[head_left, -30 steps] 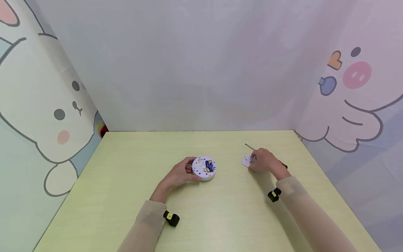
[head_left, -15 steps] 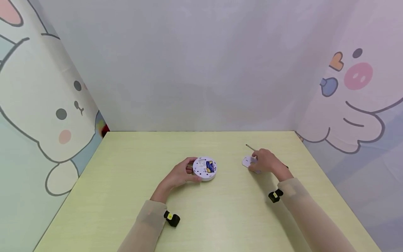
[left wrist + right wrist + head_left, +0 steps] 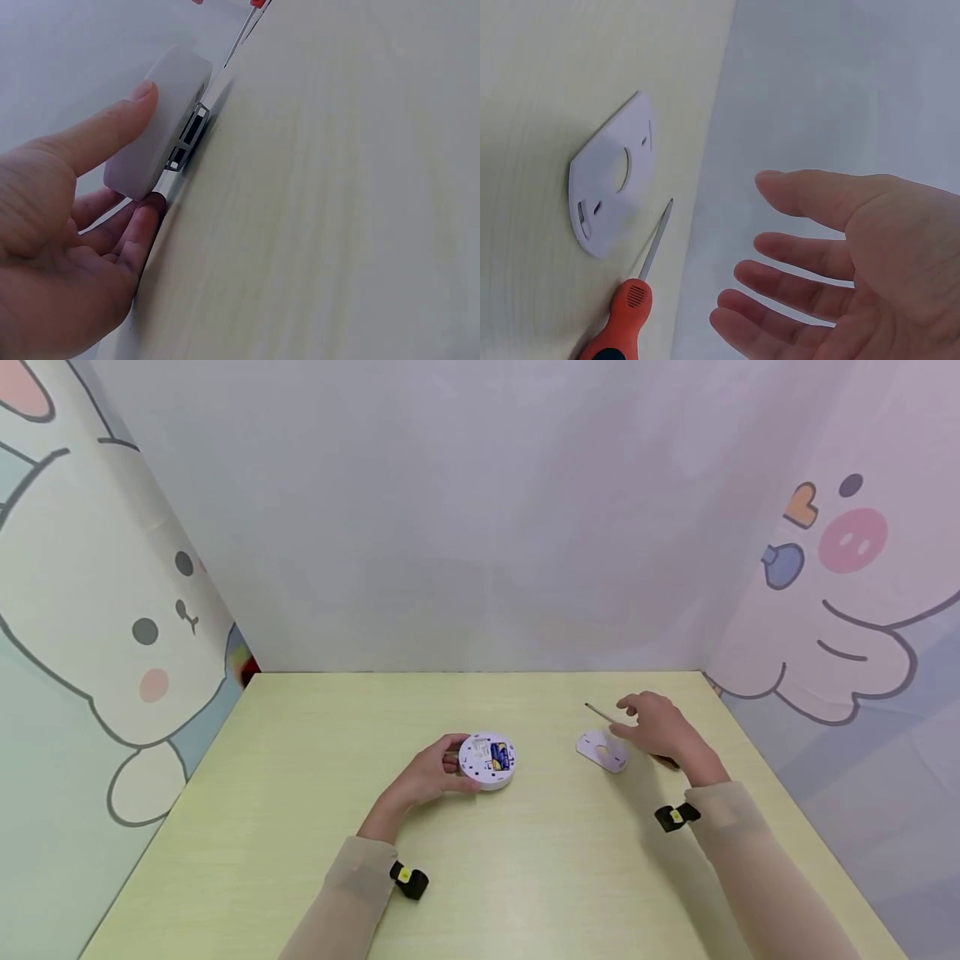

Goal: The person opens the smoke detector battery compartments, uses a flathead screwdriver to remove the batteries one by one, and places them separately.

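Observation:
My left hand [image 3: 423,777] grips the rim of a round white smoke detector [image 3: 480,770], thumb on the near side and fingers at the far side. Its back, with a label and a blue-and-yellow battery, faces up. In the left wrist view the white casing [image 3: 154,127] tilts close over the table. My right hand [image 3: 660,725] holds nothing and hovers above a screwdriver [image 3: 634,304] with an orange handle, hiding part of it in the head view. Beside the screwdriver lies a flat white mounting plate [image 3: 617,758] with a round central hole and slots.
The pale yellow wooden table [image 3: 300,760] ends at a plain whitish back curtain [image 3: 480,527]. Cartoon-printed side curtains [image 3: 840,610] border it left and right. Each sleeve carries a small black camera [image 3: 410,882] at the wrist.
My right hand has let go of the mounting plate, lifting and shifting right over the screwdriver. The plate stays on the table. My left hand keeps holding the smoke detector in the same spot.

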The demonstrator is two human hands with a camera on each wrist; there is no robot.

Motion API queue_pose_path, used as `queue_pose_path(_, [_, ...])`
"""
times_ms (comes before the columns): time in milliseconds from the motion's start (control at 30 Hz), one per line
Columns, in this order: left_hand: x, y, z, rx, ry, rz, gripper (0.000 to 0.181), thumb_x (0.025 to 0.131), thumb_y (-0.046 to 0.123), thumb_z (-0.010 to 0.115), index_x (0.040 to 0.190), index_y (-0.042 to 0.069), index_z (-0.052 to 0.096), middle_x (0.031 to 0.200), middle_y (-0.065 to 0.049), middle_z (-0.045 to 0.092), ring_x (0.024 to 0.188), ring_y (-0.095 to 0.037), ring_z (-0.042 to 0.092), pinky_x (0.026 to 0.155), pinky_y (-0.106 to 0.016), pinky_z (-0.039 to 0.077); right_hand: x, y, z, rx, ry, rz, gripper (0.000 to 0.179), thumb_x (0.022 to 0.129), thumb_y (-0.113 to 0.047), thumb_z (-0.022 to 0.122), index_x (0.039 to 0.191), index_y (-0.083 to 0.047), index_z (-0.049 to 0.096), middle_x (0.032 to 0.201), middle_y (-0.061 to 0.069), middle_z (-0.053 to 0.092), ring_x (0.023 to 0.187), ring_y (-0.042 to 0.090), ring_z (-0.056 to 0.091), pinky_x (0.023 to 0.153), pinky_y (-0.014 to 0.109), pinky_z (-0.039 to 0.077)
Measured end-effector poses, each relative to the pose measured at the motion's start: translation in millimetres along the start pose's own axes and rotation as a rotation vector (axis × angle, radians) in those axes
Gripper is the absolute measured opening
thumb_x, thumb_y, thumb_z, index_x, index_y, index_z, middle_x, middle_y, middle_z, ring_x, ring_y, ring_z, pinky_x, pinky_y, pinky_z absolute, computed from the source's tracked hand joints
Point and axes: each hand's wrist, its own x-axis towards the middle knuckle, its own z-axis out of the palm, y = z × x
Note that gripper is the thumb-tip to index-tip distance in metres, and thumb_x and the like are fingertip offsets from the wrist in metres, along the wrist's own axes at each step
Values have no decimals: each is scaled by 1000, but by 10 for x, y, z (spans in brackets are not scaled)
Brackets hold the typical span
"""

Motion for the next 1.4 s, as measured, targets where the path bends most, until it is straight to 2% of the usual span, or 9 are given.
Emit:
queue_pose_path(167, [-8, 11, 3, -6, -1, -5, 91, 79, 19, 97, 156, 16, 49, 134, -4, 65, 120, -24, 61, 109, -48, 49, -28, 119, -59, -12, 27, 7, 48, 100, -23, 72, 133, 10, 64, 122, 34, 67, 108, 48, 65, 93, 63, 53])
queue_pose_path(467, [-2, 3, 0, -23, -8, -12, 91, 79, 19, 97, 157, 16, 49, 136, -5, 64, 122, -25, 60, 111, -50, 47, -69, 353, -110, 14, 41, 45, 55, 101, -24, 71, 139, 12, 55, 125, 36, 65, 107, 49, 66, 91, 63, 53])
queue_pose_path(1067, [1, 6, 2, -22, -12, -2, 91, 79, 19, 97, 157, 16, 48, 136, -4, 64, 122, -24, 60, 111, -49, 48, -119, 699, 21, 14, -18, 106, 52, 101, -23, 70, 134, 14, 57, 121, 38, 65, 108, 53, 63, 89, 64, 53])
queue_pose_path(1400, [1, 22, 11, -3, -6, 1, 91, 80, 20, 97, 157, 16, 49, 134, -3, 65, 119, -22, 61, 109, -47, 49, -111, 834, 139, 16, -81, 129, 51, 99, -25, 71, 131, 13, 59, 114, 33, 67, 100, 45, 66, 84, 59, 55])
